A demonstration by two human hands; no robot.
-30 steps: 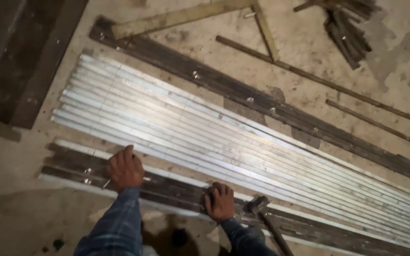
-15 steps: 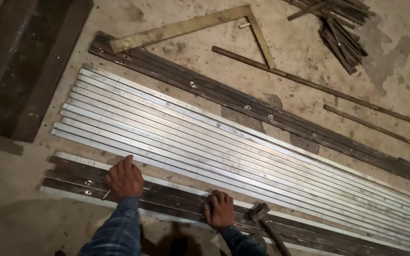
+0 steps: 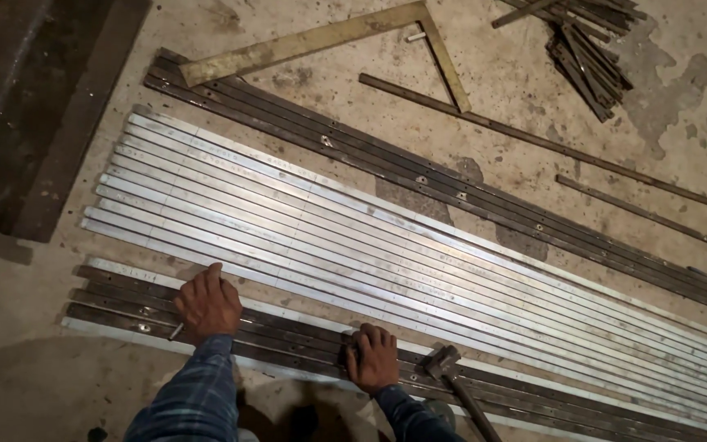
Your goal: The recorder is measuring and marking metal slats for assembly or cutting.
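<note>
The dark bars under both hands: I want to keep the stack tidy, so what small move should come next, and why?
Probably a light push of the dark bars toward the bright strips. The left hand lies flat on them, the right hand grips them, and the hammer lies untouched beside it.

Floor layout, strips in rows.
Both hands on near steel bars (image 3: 288,348): left hand (image 3: 206,304) left of right hand (image 3: 374,358); hammer (image 3: 452,376) just right. Aluminium strips (image 3: 353,245) behind; carpenter's square (image 3: 321,41) far; scrap pile (image 3: 587,45) far right.
</note>
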